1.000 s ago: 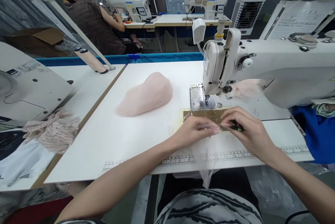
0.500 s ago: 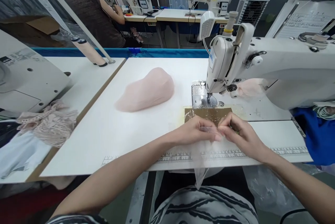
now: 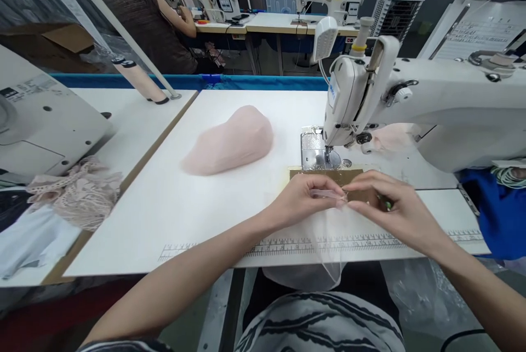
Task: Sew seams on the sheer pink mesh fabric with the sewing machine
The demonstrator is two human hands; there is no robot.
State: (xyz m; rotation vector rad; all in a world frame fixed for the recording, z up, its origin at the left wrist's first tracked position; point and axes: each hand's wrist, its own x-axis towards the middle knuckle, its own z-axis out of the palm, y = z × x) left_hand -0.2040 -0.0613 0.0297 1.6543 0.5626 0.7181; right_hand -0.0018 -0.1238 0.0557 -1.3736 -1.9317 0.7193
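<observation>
Sheer pale fabric (image 3: 324, 242) hangs over the table's front edge, its upper edge pinched in my left hand (image 3: 302, 198). My right hand (image 3: 388, 204) meets that edge with thumb and forefinger close together at the fabric; a small green thing shows inside its curled fingers. Both hands are just in front of the needle area of a white sewing machine (image 3: 345, 100), over a brown taped patch (image 3: 357, 176). On the white table (image 3: 164, 198), to the left, lies a flat pile of pink sheer fabric (image 3: 234, 141).
A second machine (image 3: 45, 116) stands at the left, with lace (image 3: 82, 193) beside it. A thread stand pole (image 3: 123, 28) rises behind. Blue cloth (image 3: 493, 215) hangs at the right. A person (image 3: 143, 23) sits beyond the table.
My right hand has shifted slightly right and its fingers are more extended. The hanging fabric has swung right and spread wider at the bottom. The pink pile has not moved.
</observation>
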